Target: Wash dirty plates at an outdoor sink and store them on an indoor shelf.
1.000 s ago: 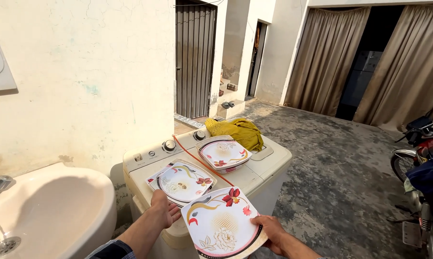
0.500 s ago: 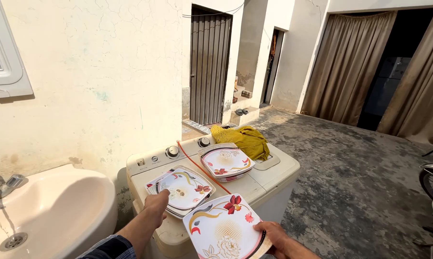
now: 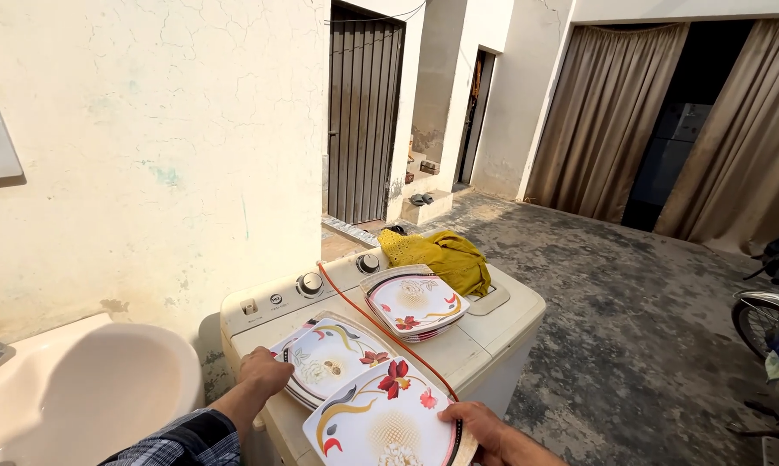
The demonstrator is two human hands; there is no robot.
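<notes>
We hold a flowered square plate (image 3: pixel 383 423) in our right hand (image 3: pixel 476 425), thumb over its near-right rim, low in front of the washing machine (image 3: pixel 484 332). Our left hand (image 3: pixel 263 373) rests fingers-down on the edge of the near plate stack (image 3: pixel 333 355), not gripping it. A second stack (image 3: pixel 413 300) sits beyond the orange hose (image 3: pixel 381 324), beside a yellow cloth (image 3: pixel 441 253). Best, we judge, to keep the plate level and steady the stack.
</notes>
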